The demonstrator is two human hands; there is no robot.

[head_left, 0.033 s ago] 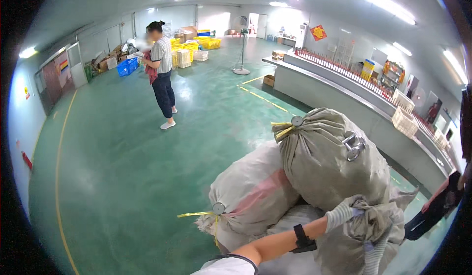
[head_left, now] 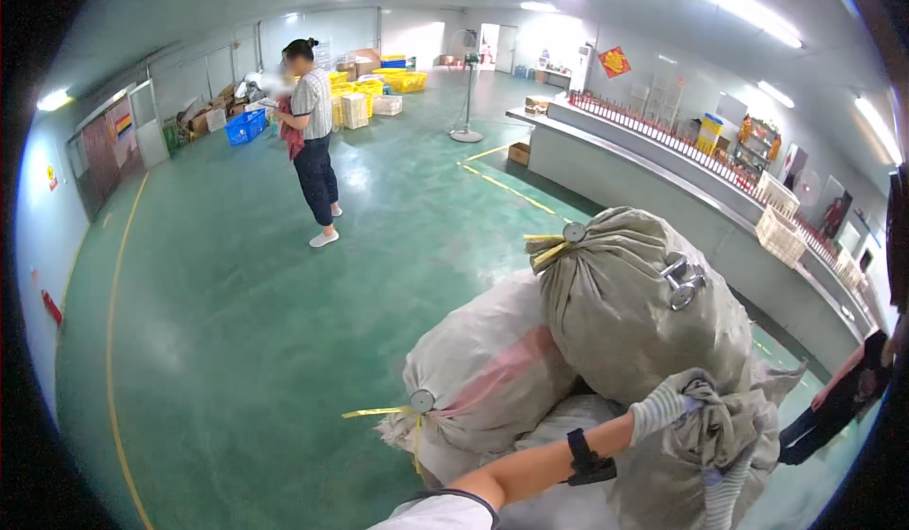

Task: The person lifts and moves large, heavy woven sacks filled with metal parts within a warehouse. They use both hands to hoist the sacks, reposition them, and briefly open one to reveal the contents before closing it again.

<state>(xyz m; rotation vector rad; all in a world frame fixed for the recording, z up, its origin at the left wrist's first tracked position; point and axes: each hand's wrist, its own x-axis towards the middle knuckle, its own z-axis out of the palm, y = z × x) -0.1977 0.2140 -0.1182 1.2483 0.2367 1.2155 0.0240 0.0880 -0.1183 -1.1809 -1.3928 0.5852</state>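
Note:
My left hand (head_left: pixel 674 401), in a striped knit glove, is closed on the bunched mouth of a grey woven sack (head_left: pixel 653 483). Lower on the same gathered cloth is my right hand (head_left: pixel 724 494), also gloved, its fingers closed on the sack's twisted neck. Just behind them rests a full, tied sack (head_left: pixel 644 312), with shiny metal pieces (head_left: pixel 684 282) lying on it and a round metal disc (head_left: pixel 574 233) at its yellow-tied neck. To the left leans a paler sack (head_left: pixel 483 350) with a pink stripe, tied with yellow strip and bearing another disc (head_left: pixel 421 401).
A long grey counter (head_left: pixel 615 170) runs behind the sacks, carrying a row of upright red-and-white pieces and a white basket (head_left: pixel 780 236). One person (head_left: pixel 312 142) stands at the far left; another (head_left: pixel 838 397) is at the right edge. A fan (head_left: pixel 467 104) stands beyond.
My left hand and the bunched cloth have shifted very slightly. All else looks the same.

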